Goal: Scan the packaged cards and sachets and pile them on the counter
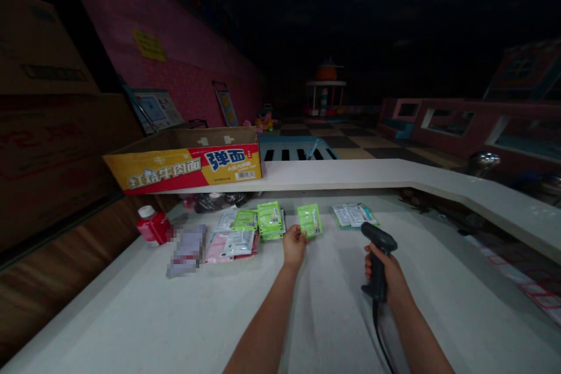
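Observation:
My left hand [294,245] is closed on the lower left corner of a green packet [310,220], which lies at or just above the white table [245,315]. In my right hand [391,274] is a dark barcode scanner [377,257], its head tilted up and toward the left and its cable running down to the near edge. Left of my left hand is a group of green packets [270,217], with silver-white packets [240,243] and a pink one [215,250] beside them. A small stack of white and teal packets [350,214] lies beyond the scanner.
A yellow and red cardboard box [188,166] stands on the raised white ledge [333,174] behind the packets. A red bottle with a white cap [153,227] and a blurred-out flat item [188,250] are on the left. Large cartons [56,146] rise at far left.

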`<state>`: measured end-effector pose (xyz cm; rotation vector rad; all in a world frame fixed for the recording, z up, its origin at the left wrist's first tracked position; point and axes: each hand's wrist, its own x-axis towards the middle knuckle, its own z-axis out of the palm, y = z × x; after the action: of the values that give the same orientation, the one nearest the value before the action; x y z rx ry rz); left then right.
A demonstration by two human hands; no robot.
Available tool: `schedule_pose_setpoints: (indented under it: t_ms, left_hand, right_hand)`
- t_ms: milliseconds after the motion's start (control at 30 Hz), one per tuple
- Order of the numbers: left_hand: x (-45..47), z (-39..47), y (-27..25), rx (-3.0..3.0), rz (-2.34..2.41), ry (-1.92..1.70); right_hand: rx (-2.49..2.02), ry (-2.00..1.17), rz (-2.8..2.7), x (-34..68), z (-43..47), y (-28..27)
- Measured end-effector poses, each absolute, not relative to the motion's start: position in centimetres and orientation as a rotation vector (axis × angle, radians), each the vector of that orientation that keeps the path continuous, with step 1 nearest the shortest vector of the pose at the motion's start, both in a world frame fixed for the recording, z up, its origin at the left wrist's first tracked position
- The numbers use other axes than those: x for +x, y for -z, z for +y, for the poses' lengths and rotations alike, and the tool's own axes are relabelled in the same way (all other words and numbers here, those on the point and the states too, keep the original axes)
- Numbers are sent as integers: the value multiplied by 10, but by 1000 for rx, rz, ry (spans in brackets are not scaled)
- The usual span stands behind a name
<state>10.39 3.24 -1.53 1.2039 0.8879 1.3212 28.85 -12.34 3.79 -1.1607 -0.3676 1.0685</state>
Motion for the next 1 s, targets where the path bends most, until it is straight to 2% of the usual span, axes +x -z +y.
schedule_pose_setpoints:
  t_ms: [367, 567, 1000]
  left_hand:
    - [106, 37, 24, 1319, 942, -1337]
    - [106, 34, 19, 1421, 1071, -1340]
    - [107, 35, 23, 1277, 907, -1341]
  right_hand:
    - [-1515, -1062, -1019, 258, -151, -57]
    - [-1505, -1059, -972, 256, -157, -66]
    - [-1343, -1101, -774, 258, -138, -60]
